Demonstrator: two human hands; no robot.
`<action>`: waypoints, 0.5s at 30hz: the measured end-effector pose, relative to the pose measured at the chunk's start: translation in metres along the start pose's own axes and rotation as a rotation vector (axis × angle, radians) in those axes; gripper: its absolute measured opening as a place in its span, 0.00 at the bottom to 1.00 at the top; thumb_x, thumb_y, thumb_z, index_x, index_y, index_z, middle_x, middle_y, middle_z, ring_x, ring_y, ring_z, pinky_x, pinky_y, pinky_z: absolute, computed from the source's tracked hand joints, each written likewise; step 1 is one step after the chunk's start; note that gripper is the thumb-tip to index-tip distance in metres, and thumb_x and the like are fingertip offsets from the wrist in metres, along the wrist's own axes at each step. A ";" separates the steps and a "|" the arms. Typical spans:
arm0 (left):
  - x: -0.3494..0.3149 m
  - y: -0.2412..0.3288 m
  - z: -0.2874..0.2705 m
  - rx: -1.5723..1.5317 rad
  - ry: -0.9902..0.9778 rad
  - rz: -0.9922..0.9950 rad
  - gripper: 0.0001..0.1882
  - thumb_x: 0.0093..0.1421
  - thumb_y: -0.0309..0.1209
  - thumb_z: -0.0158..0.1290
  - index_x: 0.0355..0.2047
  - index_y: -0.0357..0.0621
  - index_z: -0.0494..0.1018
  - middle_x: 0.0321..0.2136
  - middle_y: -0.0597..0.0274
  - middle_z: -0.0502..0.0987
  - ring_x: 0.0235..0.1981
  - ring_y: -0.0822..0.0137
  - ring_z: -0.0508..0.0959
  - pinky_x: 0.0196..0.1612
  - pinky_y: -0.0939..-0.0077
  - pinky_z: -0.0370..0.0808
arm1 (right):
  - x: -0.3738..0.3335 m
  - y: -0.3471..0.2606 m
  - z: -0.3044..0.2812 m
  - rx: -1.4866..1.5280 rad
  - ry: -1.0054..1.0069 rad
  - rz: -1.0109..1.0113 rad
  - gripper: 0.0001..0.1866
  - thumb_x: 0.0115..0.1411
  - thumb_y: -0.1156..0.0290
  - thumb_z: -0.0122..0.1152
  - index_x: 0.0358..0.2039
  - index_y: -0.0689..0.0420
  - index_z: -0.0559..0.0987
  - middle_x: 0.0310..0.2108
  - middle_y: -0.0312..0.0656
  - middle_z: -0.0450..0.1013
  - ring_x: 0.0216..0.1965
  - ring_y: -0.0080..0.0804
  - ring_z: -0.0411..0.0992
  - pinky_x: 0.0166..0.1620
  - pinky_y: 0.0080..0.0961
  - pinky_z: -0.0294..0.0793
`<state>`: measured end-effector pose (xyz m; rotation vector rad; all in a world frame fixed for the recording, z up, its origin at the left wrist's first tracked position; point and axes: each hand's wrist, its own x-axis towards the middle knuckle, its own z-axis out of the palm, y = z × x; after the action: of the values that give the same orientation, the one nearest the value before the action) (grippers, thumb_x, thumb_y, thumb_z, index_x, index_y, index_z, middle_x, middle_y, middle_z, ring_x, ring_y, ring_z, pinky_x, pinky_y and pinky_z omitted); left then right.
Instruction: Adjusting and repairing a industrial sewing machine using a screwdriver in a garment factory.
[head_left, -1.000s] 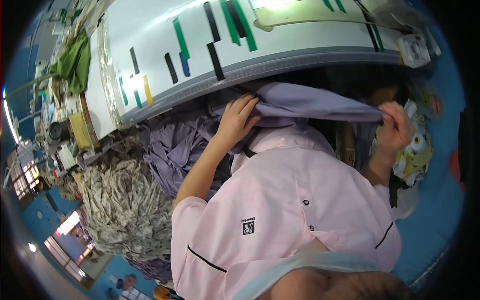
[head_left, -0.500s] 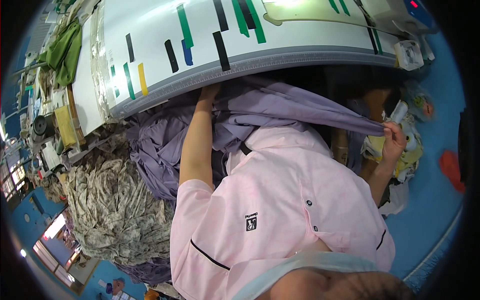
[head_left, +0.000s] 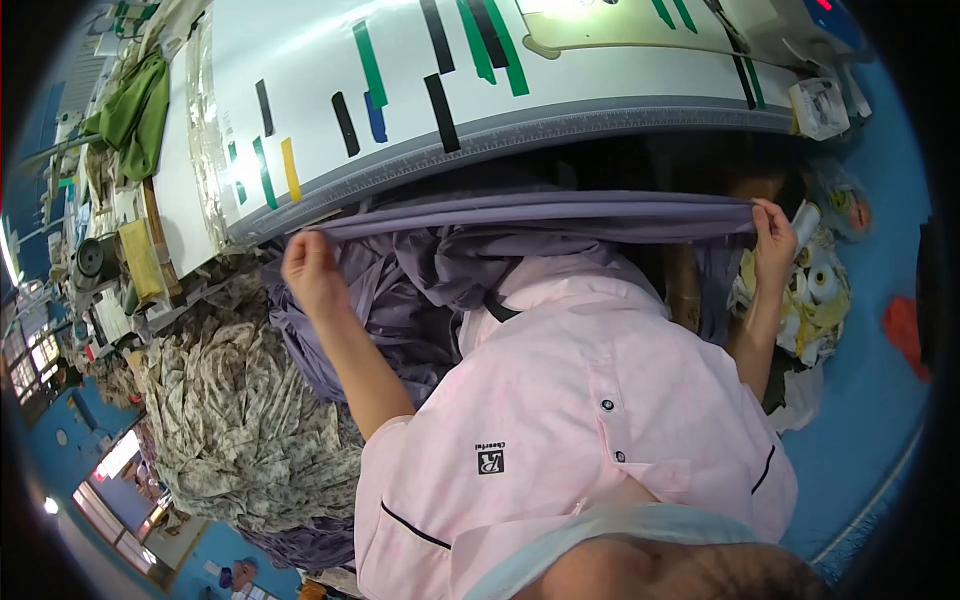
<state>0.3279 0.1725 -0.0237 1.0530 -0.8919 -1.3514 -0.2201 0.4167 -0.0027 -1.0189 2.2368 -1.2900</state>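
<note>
A length of purple-grey fabric (head_left: 540, 212) is stretched in a band across my lap, just below the table's front edge. My right hand (head_left: 775, 240) pinches its right end between thumb and fingers. At the other end, my left hand (head_left: 315, 270) is closed on the fabric's left end, fingers curled. Below the taut band, more of the same cloth hangs in loose folds over my lap and down to the left. Part of it goes into the dark space under the table.
A white table (head_left: 300, 70) with a ruler strip (head_left: 420, 158) along its edge bears several coloured tape strips. A heap of patterned fabric (head_left: 240, 430) lies to my left. On the right are thread cones (head_left: 822, 282) and a small white box (head_left: 818, 108). Green cloth (head_left: 135, 115) hangs at far left.
My left hand has come out from under the table edge and moved left, now gripping the fabric. My right hand has risen slightly. The cloth between them is now straighter and tauter.
</note>
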 end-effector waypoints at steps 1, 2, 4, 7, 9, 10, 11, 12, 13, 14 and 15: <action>0.008 0.021 0.002 0.015 0.038 0.069 0.03 0.55 0.22 0.55 0.30 0.39 0.74 0.27 0.65 0.76 0.28 0.78 0.73 0.30 0.87 0.69 | 0.007 -0.008 0.003 0.013 0.005 -0.029 0.08 0.59 0.71 0.57 0.36 0.61 0.78 0.30 0.33 0.72 0.33 0.16 0.67 0.38 0.13 0.66; 0.018 0.044 0.007 0.026 0.072 0.139 0.02 0.55 0.22 0.55 0.30 0.39 0.74 0.27 0.65 0.76 0.28 0.79 0.73 0.29 0.87 0.68 | 0.016 -0.020 0.006 0.025 0.013 -0.058 0.09 0.59 0.71 0.57 0.37 0.61 0.78 0.31 0.33 0.73 0.33 0.16 0.68 0.39 0.13 0.67; 0.038 0.089 0.022 0.088 0.174 0.225 0.02 0.56 0.23 0.54 0.30 0.38 0.74 0.27 0.64 0.76 0.28 0.77 0.73 0.30 0.87 0.69 | 0.038 -0.039 0.011 0.157 0.052 -0.108 0.09 0.59 0.72 0.56 0.38 0.62 0.78 0.33 0.34 0.74 0.35 0.17 0.68 0.42 0.14 0.67; 0.115 0.104 0.034 0.363 0.090 0.381 0.06 0.58 0.26 0.54 0.31 0.34 0.74 0.25 0.65 0.75 0.27 0.76 0.72 0.32 0.85 0.67 | 0.074 -0.081 0.055 0.172 -0.021 -0.161 0.09 0.58 0.72 0.57 0.38 0.61 0.78 0.33 0.33 0.74 0.35 0.16 0.68 0.42 0.14 0.66; 0.182 0.094 0.000 0.626 0.057 0.321 0.08 0.58 0.28 0.55 0.32 0.33 0.75 0.24 0.67 0.75 0.26 0.77 0.70 0.32 0.85 0.65 | 0.102 -0.091 0.099 0.076 -0.142 -0.168 0.11 0.57 0.67 0.59 0.37 0.59 0.79 0.26 0.31 0.74 0.28 0.17 0.68 0.33 0.14 0.66; 0.211 0.086 -0.017 0.621 0.084 0.248 0.08 0.57 0.29 0.55 0.31 0.34 0.76 0.24 0.67 0.75 0.25 0.77 0.70 0.31 0.85 0.66 | 0.115 -0.091 0.126 0.068 -0.164 -0.134 0.10 0.56 0.67 0.59 0.36 0.58 0.79 0.25 0.35 0.75 0.25 0.19 0.69 0.29 0.18 0.67; 0.232 0.080 -0.033 0.734 0.120 0.218 0.08 0.57 0.29 0.56 0.30 0.34 0.76 0.23 0.67 0.75 0.25 0.77 0.70 0.31 0.84 0.66 | 0.123 -0.091 0.152 0.052 -0.143 -0.244 0.10 0.55 0.67 0.60 0.36 0.57 0.79 0.24 0.38 0.75 0.24 0.23 0.70 0.28 0.22 0.68; 0.251 0.072 -0.037 0.845 0.150 0.183 0.09 0.56 0.29 0.56 0.30 0.34 0.76 0.23 0.67 0.75 0.24 0.76 0.70 0.30 0.83 0.66 | 0.129 -0.096 0.170 0.028 -0.118 -0.348 0.10 0.54 0.67 0.60 0.35 0.56 0.79 0.24 0.40 0.75 0.23 0.27 0.72 0.28 0.25 0.68; 0.263 0.067 -0.051 0.946 0.183 0.173 0.09 0.55 0.30 0.57 0.30 0.33 0.77 0.23 0.66 0.75 0.24 0.76 0.70 0.29 0.82 0.67 | 0.131 -0.110 0.187 -0.064 -0.133 -0.322 0.09 0.54 0.68 0.60 0.35 0.57 0.79 0.25 0.40 0.75 0.24 0.27 0.72 0.30 0.23 0.69; 0.274 0.064 -0.052 1.044 0.202 0.162 0.10 0.54 0.30 0.57 0.30 0.33 0.77 0.23 0.66 0.76 0.24 0.76 0.70 0.29 0.81 0.67 | 0.135 -0.120 0.196 -0.162 -0.137 -0.285 0.09 0.54 0.68 0.60 0.34 0.58 0.79 0.25 0.40 0.75 0.26 0.28 0.72 0.33 0.21 0.69; 0.284 0.063 -0.049 1.162 0.229 0.149 0.11 0.53 0.32 0.58 0.30 0.35 0.77 0.24 0.62 0.78 0.24 0.71 0.74 0.31 0.76 0.70 | 0.139 -0.125 0.204 -0.163 -0.117 -0.282 0.09 0.54 0.68 0.60 0.34 0.58 0.79 0.25 0.40 0.75 0.26 0.28 0.72 0.33 0.21 0.69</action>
<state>0.4082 -0.1111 -0.0031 1.8977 -1.5854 -0.4764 -0.1370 0.1524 0.0043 -1.4747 2.1953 -1.1338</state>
